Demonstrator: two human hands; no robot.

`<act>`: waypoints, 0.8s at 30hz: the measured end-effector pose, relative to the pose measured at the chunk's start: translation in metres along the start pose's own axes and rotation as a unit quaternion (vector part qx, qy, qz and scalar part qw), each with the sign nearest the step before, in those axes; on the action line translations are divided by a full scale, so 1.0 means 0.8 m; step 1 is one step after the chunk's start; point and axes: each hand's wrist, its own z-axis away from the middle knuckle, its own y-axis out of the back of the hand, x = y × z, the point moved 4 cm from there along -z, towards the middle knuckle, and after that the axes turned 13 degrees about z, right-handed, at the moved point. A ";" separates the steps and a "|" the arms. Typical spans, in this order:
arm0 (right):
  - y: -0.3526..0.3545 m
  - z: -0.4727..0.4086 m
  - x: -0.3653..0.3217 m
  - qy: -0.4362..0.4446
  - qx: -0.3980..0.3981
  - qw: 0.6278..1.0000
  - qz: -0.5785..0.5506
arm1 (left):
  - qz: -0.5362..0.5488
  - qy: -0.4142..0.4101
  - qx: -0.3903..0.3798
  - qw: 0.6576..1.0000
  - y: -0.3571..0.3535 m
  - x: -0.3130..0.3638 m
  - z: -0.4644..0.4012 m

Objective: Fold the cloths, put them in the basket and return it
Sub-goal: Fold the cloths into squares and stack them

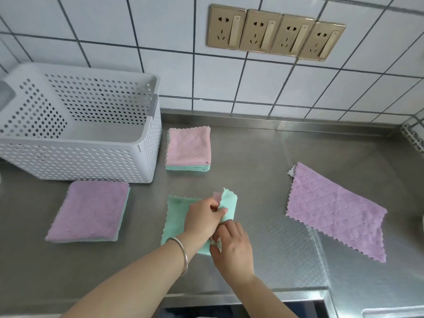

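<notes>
Green cloth (176, 216) half-hidden under both hands.

Table (263, 157): brushed stainless steel with a raised lip along the far edge. Far wall (160, 53): white square tiles, dark grout. Four gold-coloured socket plates (275, 33) in a row, upper centre-right of the wall. Light is even and diffuse.

Both hands close together, left grip (203, 218) and right grip (231, 245) pinching.
</notes>
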 end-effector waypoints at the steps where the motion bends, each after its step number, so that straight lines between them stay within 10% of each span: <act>1: -0.004 0.000 -0.002 0.016 0.002 1.000 -0.005 | 0.005 0.002 0.017 1.000 0.007 -0.004 -0.001; 14: -0.072 -0.012 -0.022 0.025 -0.224 0.972 0.067 | 0.024 0.051 0.136 0.989 0.086 -0.085 0.000; 24: -0.088 -0.009 -0.031 0.085 -0.217 0.968 0.089 | 0.074 0.130 0.170 0.974 0.094 -0.134 -0.011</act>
